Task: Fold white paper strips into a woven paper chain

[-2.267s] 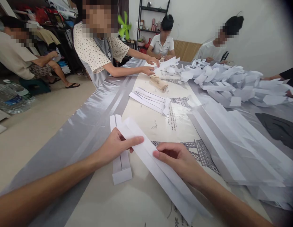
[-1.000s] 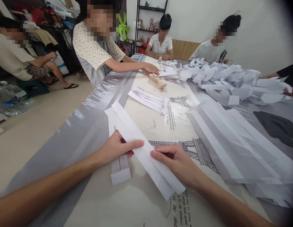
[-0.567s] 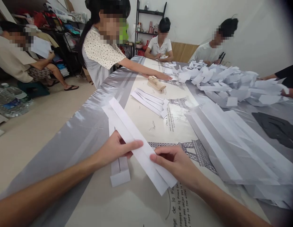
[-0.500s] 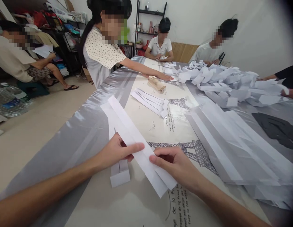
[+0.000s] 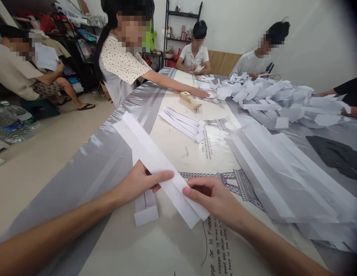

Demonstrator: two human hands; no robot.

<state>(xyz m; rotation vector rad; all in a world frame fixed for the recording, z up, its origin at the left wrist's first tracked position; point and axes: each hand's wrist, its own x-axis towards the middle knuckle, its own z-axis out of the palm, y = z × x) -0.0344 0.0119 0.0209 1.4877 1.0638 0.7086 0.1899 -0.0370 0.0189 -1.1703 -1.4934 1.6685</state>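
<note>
A long, lengthwise-folded strip of white paper (image 5: 155,155) slants across the view, held above the table. My left hand (image 5: 146,178) pinches it near the middle, thumb on top and fingers underneath. Lower down, my right hand (image 5: 211,193) grips the same strip by its right edge between thumb and fingers. Beneath my left hand, another folded white paper piece (image 5: 146,215) lies on the table, partly hidden by the hand and the strip. Beyond the hands rests a small fan of folded paper strips (image 5: 181,124).
Stacked large folded paper sheets (image 5: 282,180) lie to the right, before a heap of paper pieces (image 5: 270,96). A beige pouch-like object (image 5: 190,100) sits mid-table (image 5: 132,245). A co-worker's hand (image 5: 200,92) reaches across from the left; other people sit around.
The folded strip has shifted up and to the left in my hands, its lower end now nearer my right hand. At the left, a seated person's white sheet is raised higher.
</note>
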